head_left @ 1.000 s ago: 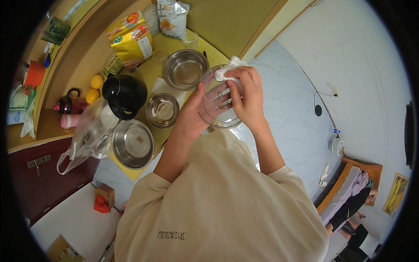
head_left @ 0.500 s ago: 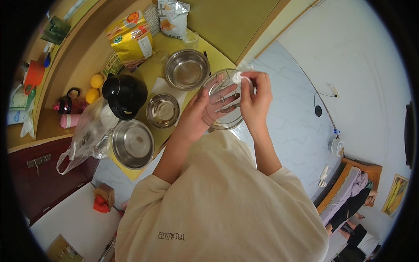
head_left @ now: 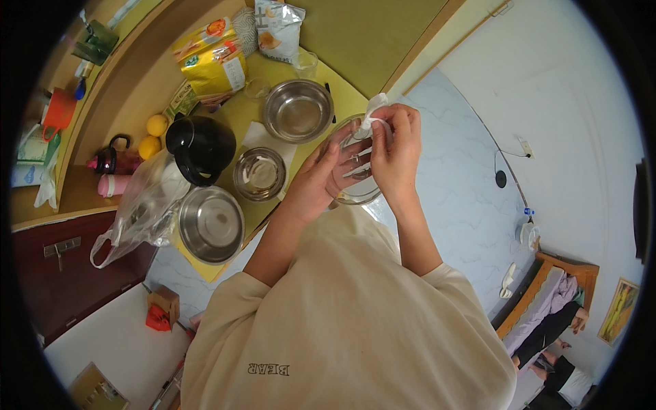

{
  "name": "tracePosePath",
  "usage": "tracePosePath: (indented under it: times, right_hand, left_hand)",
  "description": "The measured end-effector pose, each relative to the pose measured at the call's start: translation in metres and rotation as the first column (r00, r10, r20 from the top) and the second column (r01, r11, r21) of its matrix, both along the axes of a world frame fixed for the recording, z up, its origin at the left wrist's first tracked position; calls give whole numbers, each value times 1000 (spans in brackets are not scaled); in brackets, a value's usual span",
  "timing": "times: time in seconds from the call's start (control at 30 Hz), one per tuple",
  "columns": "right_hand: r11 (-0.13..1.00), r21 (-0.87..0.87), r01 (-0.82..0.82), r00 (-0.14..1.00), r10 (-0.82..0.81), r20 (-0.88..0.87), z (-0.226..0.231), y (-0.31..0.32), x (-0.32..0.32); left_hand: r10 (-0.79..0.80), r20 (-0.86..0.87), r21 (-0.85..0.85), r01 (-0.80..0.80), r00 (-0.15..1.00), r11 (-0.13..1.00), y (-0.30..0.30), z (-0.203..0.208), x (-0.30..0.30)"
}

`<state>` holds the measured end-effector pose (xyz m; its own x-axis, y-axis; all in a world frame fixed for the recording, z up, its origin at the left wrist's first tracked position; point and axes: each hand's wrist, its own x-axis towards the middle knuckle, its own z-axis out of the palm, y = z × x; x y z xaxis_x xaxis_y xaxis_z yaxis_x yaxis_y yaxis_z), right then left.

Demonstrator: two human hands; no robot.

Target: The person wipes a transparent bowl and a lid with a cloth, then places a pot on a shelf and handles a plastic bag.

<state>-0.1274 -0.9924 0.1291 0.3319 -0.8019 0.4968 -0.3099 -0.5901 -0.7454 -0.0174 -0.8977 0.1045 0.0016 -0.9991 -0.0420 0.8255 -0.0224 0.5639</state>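
My left hand (head_left: 321,179) holds a clear glass bowl (head_left: 355,193) from underneath, its fingers showing through the glass. My right hand (head_left: 395,152) pinches a crumpled white paper tissue (head_left: 373,108) at the bowl's upper rim. The bowl is tilted and held above the right edge of the yellow-green table (head_left: 232,113), in front of my chest.
On the table stand three steel bowls, at the back (head_left: 297,109), in the middle (head_left: 259,173) and at the front (head_left: 210,223), plus a black kettle (head_left: 200,147), a clear plastic bag (head_left: 140,208), snack bags (head_left: 212,60), two lemons (head_left: 152,135) and a small glass (head_left: 305,63). A person sits on a bench (head_left: 547,314) at the lower right.
My right hand has moved the tissue from inside the bowl up to its top rim. The bowl has tilted and shifted slightly.
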Motion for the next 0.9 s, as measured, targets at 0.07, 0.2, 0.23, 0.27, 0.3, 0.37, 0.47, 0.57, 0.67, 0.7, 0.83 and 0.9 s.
tracePosePath:
  times: [0.07,0.2,0.23,0.27,0.3,0.37,0.47,0.57,0.67,0.7,0.83,0.9]
  right_hand:
    - [997,22,-68,998,67,16,0,3,3]
    - [996,20,-82,994,80,68,-4,13,8]
    - [998,1,-66,994,66,83,-5,14,7]
    - [999,-17,-52,994,53,99,-6,15,6]
    - [998,-12,-65,993,66,101,-7,14,5]
    - [995,-102,-2,990,16,137,-8,11,5]
    - [999,-44,-8,982,16,188,-4,13,5]
    - [992,-17,-128,983,129,130,4,22,7]
    - [964,-159,-214,977,214,-12,2,24,11]
    - [964,-158,-215,976,216,-12,2,26,13]
    - [924,-173,-342,940,336,-62,2,36,15]
    - [906,-91,-414,909,407,-90,-1,37,9]
  left_hand:
    - [19,71,16,-20,997,1000,0,5,-2]
    - [24,81,67,-29,996,997,0,1,-1]
    - [7,82,50,-11,997,999,0,1,-1]
    - [-8,83,35,5,996,999,1,1,-1]
    - [5,85,39,-9,996,999,2,3,-2]
    - [35,175,77,-49,984,996,0,13,-6]
    - [59,237,116,-88,970,989,0,16,-11]
    - [55,218,91,-76,974,993,1,6,-6]
    - [56,65,119,-63,996,991,4,5,-5]
    - [87,-9,205,-84,996,975,4,5,-6]
    - [52,-37,191,-44,998,981,1,0,-1]
    - [69,-105,220,-45,992,974,3,11,0]
